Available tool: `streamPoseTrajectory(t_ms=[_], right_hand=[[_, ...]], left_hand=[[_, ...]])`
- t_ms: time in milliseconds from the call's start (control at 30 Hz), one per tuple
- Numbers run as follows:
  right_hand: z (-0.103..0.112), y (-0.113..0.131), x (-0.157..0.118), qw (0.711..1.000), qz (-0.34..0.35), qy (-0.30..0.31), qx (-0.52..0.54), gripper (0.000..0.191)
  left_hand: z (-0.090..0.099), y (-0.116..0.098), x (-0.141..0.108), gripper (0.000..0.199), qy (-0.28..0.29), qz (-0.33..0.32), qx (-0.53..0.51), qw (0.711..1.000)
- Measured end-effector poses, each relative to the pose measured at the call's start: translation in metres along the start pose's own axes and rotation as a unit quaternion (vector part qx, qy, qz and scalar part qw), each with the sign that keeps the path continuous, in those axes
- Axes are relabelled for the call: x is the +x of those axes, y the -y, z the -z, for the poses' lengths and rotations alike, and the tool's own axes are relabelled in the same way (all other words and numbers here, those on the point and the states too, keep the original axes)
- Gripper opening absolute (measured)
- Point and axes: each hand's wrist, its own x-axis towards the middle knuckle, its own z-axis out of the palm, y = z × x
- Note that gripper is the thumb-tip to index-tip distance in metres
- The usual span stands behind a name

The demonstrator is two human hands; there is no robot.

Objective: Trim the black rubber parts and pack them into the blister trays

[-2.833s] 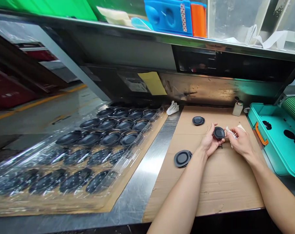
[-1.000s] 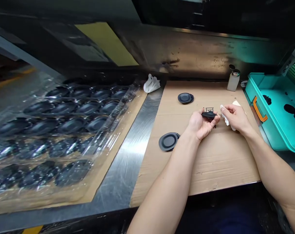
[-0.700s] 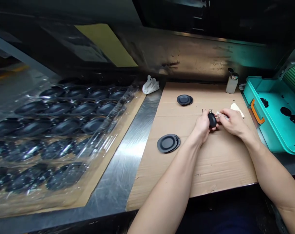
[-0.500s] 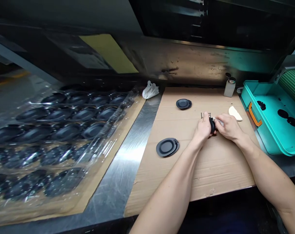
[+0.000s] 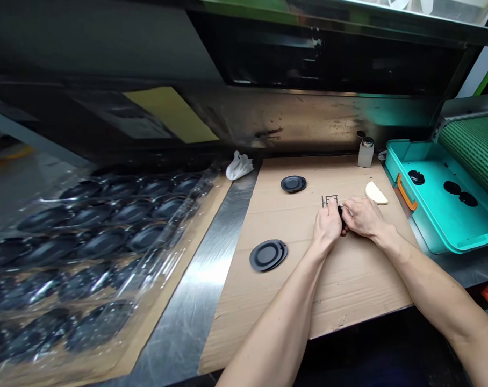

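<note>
Over the cardboard sheet point(image 5: 360, 279), my left hand point(image 5: 328, 223) is closed round a small black rounded part point(image 5: 343, 219), mostly hidden by the fingers. My right hand point(image 5: 363, 215) meets it from the other side, its fingers bent and pressed together at the part. Whether the right fingers also hold something small cannot be made out. Just beyond my left fingertips, thin dark angular lines point(image 5: 328, 200) show; a drawn mark or a small piece, I cannot tell. Behind my right hand lies a cream half-round pad point(image 5: 376, 193).
Two black oval plate-like pieces point(image 5: 268, 255) point(image 5: 294, 184) lie left on the cardboard. Clear plastic trays of black parts point(image 5: 102, 244) fill the left side. A crumpled white cloth point(image 5: 239, 165), pump bottle point(image 5: 365, 152) and teal bin point(image 5: 441, 226) holding black discs point(image 5: 452, 187) stand around.
The view has tilted up, so the scene sits lower and further left. Both hands stay together at the black part, which now shows less between the fingers.
</note>
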Motion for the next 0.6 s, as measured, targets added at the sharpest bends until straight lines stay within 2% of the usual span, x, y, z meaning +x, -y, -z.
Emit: streamPoseTrajectory(t_ms=[100,267,467,533,600], right_hand=[[0.001,0.001,0.002,1.000,-0.003,-0.007,-0.003,0.027],[0.005,0.002,0.003,0.999,-0.011,0.034,-0.008,0.025],[0.005,0.003,0.002,1.000,-0.024,0.015,0.003,0.025],[0.005,0.001,0.001,0.999,-0.032,0.024,0.020,0.023],[0.006,-0.004,0.000,0.997,-0.049,0.001,0.059,0.025]], left_hand=[[-0.001,0.002,0.001,0.061,-0.019,0.000,0.002,1.000],[-0.001,0.003,0.003,0.064,-0.014,-0.004,-0.005,1.000],[-0.003,0.005,0.002,0.059,-0.009,-0.019,-0.016,1.000],[-0.004,0.002,0.002,0.056,-0.004,-0.003,-0.037,0.999],[-0.003,-0.005,0.005,0.052,-0.009,0.048,-0.101,0.994]])
